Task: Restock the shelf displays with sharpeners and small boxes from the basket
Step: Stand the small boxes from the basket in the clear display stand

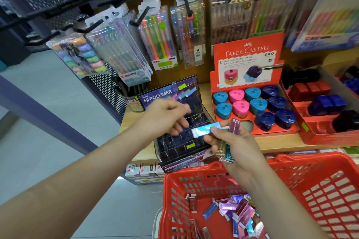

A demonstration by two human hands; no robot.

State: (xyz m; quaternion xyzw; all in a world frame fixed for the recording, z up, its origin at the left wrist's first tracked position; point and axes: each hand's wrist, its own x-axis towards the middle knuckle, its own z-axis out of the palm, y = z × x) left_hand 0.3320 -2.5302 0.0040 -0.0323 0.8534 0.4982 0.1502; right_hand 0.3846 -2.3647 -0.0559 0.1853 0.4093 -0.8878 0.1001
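**Small-box restocking: transfer between hands.** Your right hand grasps a bundle of small boxes above the near rim of the red basket. A blue box juts leftward from between thumb and fingers, a purple box stands upright behind it, and further ones fan out below the palm. Your left hand hovers over the compartmented display tray on the shelf, with its fingers bent near the blue box's free end. Motion blur hides whether they pinch anything, so its state cannot be told. Many more small boxes lie loose on the basket floor. To the right, the red sharpener display looks nearly full of sharpeners.

Judged step: you are feeding boxes singly from the right-hand bundle into the tray's cells, most of which look dark and unfilled, so the box work seems far from done. The next move calls for you to pinch the blue box by its free end and draw it clear without loosening the others. Then turn it to match a cell and slide it in.
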